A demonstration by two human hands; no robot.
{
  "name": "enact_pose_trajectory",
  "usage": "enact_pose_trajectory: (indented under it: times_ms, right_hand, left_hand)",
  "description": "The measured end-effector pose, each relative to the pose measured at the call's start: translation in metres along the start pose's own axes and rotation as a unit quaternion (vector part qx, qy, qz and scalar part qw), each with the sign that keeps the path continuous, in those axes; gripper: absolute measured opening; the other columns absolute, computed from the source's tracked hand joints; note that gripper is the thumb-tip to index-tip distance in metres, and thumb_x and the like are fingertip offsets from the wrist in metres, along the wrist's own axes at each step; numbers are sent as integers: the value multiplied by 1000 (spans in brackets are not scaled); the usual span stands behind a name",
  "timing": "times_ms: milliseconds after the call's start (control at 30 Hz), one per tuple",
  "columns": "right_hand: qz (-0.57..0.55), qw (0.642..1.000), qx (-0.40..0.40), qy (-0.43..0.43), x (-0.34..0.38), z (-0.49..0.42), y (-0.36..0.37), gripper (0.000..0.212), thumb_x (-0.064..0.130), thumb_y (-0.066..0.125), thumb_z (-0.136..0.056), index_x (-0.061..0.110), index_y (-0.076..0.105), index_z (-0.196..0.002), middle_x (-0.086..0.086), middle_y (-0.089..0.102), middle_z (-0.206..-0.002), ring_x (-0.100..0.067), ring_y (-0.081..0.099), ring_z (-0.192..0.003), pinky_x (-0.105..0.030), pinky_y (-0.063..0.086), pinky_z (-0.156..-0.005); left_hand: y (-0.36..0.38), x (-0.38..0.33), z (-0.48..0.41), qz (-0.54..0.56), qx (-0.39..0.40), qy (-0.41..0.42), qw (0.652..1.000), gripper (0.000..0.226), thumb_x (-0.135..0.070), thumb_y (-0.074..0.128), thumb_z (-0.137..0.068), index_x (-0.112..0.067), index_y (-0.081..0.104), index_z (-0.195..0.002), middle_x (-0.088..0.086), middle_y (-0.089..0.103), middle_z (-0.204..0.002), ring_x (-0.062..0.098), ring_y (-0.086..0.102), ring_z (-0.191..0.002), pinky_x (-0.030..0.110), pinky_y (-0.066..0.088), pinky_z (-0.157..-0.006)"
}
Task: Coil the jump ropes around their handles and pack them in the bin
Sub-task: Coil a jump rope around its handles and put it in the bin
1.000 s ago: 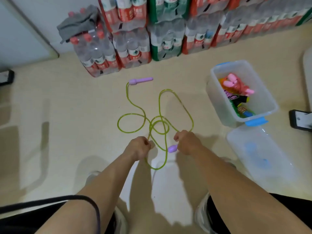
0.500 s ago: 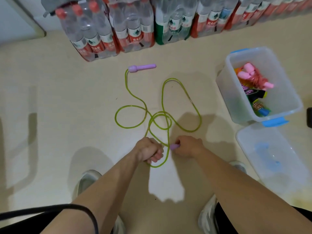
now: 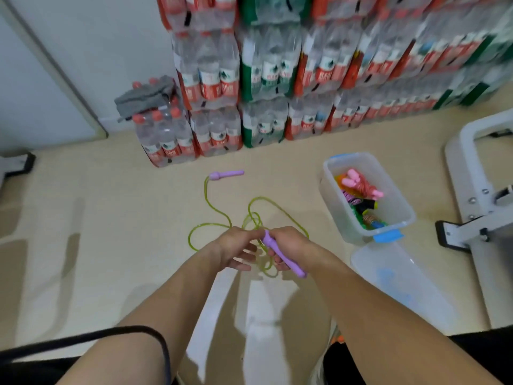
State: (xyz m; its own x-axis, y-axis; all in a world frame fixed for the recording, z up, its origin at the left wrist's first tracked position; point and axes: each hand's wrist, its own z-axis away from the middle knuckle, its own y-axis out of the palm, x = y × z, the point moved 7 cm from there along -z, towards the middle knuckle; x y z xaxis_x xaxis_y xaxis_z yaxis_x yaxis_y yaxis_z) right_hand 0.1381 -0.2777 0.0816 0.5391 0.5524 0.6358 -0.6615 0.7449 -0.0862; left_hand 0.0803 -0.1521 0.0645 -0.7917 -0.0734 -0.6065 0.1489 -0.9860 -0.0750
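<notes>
A green jump rope (image 3: pixel 216 209) lies in loose loops on the beige floor. Its far purple handle (image 3: pixel 226 174) rests near the bottle packs. My right hand (image 3: pixel 288 245) grips the near purple handle (image 3: pixel 280 255), lifted off the floor. My left hand (image 3: pixel 236 247) pinches the rope at that handle's top with thumb and forefinger, its other fingers loosely spread. The clear bin (image 3: pixel 399 223) stands to the right and holds several coiled ropes, one with pink handles (image 3: pixel 358 183).
The bin's clear lid (image 3: pixel 402 287) lies on the floor just in front of the bin. Stacked packs of water bottles (image 3: pixel 249 93) line the far wall, with a grey cloth (image 3: pixel 144 97) on one. A white metal frame (image 3: pixel 477 190) stands at the right.
Both hands rose from the floor, lifting the near handle and part of the rope. The right hand now holds the handle in plain sight; the view tilted up.
</notes>
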Motion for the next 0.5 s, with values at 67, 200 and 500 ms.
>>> enact_pose_trajectory:
  times_ms: [67,200,500]
  right_hand:
    - [-6,1000,3,-23,26,26,2,28,22,49,-97,15,58,-72,-5,49,-68,-17,38,-51,-26,33,-52]
    - [12,997,13,-69,73,70,4,22,22,46,-94,18,56,-74,-6,51,-76,-17,41,-56,-28,40,-59]
    - [12,979,72,-188,162,137,13,20,21,44,-107,13,62,-102,-9,75,-94,-25,67,-82,-42,54,-90]
  left_hand:
    - [-11,-26,23,-20,-6,55,998,20,-32,67,-93,-13,68,-100,0,73,-87,16,68,-79,30,56,-68]
    - [-41,-72,66,-83,-95,131,983,10,-19,69,-91,-13,64,-97,2,69,-81,16,64,-71,29,52,-67]
    - [-73,-139,164,-39,-179,209,961,50,-57,44,-99,-15,71,-91,3,73,-83,26,67,-80,36,53,-81]
